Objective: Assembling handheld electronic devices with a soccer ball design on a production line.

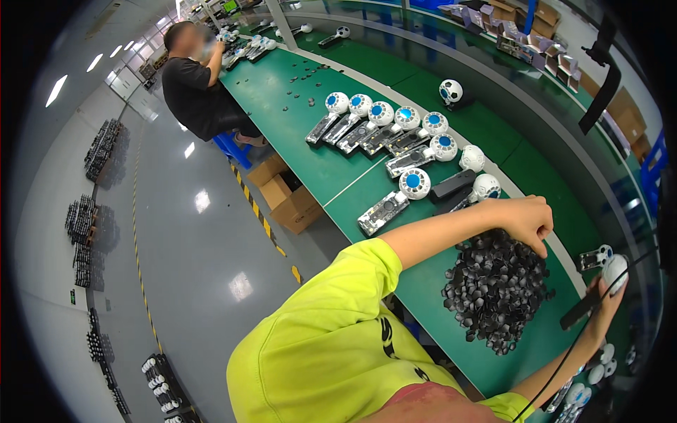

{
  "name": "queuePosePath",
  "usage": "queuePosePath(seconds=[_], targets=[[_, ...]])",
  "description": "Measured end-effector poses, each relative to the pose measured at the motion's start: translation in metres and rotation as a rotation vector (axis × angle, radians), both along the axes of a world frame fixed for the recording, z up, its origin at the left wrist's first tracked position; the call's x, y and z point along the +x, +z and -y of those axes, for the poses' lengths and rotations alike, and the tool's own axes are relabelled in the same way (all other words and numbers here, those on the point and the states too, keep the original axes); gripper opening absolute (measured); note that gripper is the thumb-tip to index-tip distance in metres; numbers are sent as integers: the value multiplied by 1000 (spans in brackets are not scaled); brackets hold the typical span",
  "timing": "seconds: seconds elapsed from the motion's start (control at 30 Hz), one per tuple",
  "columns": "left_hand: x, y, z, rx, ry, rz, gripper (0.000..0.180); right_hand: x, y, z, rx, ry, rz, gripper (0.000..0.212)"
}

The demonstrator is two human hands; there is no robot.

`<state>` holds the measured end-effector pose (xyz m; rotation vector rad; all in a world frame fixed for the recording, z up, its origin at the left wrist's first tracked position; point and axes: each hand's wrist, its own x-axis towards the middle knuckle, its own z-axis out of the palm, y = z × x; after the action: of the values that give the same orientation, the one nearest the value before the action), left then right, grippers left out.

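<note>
Head view showed my left hand (527,220) curled knuckles-down over the top of a heap of small dark parts (493,289), fingertips pressed together into the pile; whether they pinched a piece I could not tell. Just beyond that hand, up the green table (296,127), lay a row of white round-headed devices (381,120) with blue faces on grey handles. My right hand (605,296), well apart to the right of the heap, was closed around one such white-headed device (615,270), its dark handle slanting down toward the pile. A cardboard box (289,197) sat on the floor far to the left.
</note>
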<state>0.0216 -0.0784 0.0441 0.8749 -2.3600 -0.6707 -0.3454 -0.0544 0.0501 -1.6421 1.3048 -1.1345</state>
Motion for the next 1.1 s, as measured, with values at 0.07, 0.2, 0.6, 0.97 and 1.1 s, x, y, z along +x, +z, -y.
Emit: queuePosePath(seconds=[0.07,0.2,0.6,0.97,1.1], targets=[[6,11,-9,122,-69,-76,21,59,5,-9,60,88,532,57],[11,25,-15,119,-128,-310,19,103,11,-20,183,271,691,53],[11,44,-27,-1,-113,-708,12,133,14,-30,148,133,714,50],[9,51,-40,10,-52,-532,17,154,11,-31,-98,176,457,45],[-6,46,-45,-58,34,-588,16,154,10,-35,-170,135,451,46]])
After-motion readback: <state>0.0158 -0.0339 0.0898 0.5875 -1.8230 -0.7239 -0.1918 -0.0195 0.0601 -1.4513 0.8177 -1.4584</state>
